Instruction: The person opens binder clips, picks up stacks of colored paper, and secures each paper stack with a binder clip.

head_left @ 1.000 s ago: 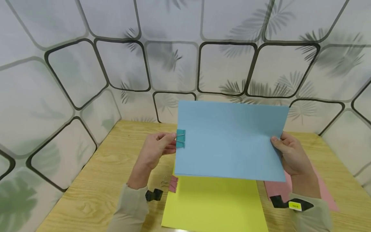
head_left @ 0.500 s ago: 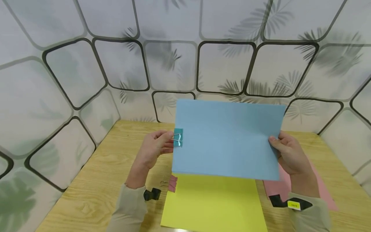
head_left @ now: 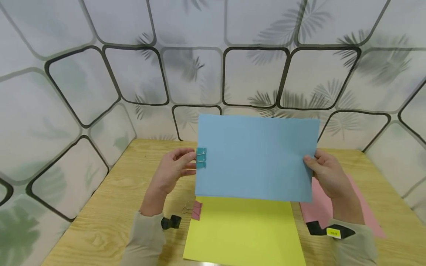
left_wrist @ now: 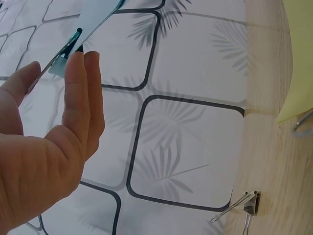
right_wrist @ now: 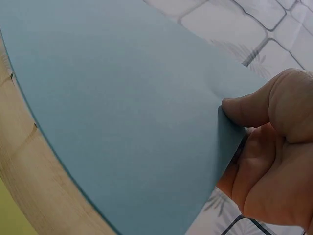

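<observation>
A stack of light blue paper (head_left: 256, 159) is held up, tilted, over the table. A teal binder clip (head_left: 201, 158) sits on its left edge. My left hand (head_left: 173, 170) pinches the clip's wire handle, thumb (left_wrist: 27, 78) on the near side and other fingers extended behind. On the right edge, my right hand (head_left: 329, 175) grips the paper, the thumb (right_wrist: 244, 108) pressing its face and slightly bending it, fingers curled behind. Below lies yellow paper (head_left: 244, 232) with a pink binder clip (head_left: 196, 210) on its left edge.
Pink paper (head_left: 362, 207) lies on the wooden table (head_left: 110, 210) at the right, partly under my right forearm. In the left wrist view, a dark metallic binder clip (left_wrist: 251, 203) stands on the table. A patterned wall covering (head_left: 196, 77) surrounds the back and sides.
The blue paper and my right hand have shifted slightly left, and the sheet is turned a little. My left hand stays at the teal clip, and the view has shifted slightly.
</observation>
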`<state>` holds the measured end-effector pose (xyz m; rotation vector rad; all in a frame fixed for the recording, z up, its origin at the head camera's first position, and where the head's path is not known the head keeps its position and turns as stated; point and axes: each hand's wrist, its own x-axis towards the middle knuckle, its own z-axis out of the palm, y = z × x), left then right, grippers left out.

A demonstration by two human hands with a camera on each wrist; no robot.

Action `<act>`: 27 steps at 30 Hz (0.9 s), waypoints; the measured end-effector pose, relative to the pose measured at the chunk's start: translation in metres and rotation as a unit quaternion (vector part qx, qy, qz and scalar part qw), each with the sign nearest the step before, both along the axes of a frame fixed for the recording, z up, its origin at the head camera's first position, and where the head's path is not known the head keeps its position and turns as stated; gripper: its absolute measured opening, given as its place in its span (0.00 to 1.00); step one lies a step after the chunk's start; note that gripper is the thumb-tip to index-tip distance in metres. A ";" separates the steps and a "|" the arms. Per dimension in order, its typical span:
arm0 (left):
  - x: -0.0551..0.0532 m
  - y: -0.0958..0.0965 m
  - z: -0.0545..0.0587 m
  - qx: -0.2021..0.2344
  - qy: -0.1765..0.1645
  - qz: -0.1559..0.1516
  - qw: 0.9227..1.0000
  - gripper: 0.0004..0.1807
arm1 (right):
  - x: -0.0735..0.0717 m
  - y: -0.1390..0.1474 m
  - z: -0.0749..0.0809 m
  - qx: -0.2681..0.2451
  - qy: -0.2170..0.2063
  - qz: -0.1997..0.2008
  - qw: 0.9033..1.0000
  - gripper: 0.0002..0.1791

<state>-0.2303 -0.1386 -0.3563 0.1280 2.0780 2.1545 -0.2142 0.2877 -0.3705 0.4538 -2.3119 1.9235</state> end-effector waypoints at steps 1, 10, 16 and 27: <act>0.000 -0.001 -0.001 -0.002 0.000 -0.003 1.000 0.26 | 0.001 0.000 0.001 0.020 0.000 -0.010 1.000 0.34; -0.006 -0.014 -0.010 -0.023 0.030 -0.059 0.998 0.25 | 0.001 -0.009 0.006 0.111 -0.009 -0.083 0.990 0.29; -0.011 -0.020 -0.017 -0.100 0.061 -0.067 0.991 0.26 | -0.001 -0.015 0.003 0.147 -0.015 -0.095 0.984 0.26; -0.012 -0.016 -0.021 -0.233 0.112 -0.008 0.966 0.24 | -0.007 -0.023 -0.006 0.182 -0.005 -0.115 0.977 0.22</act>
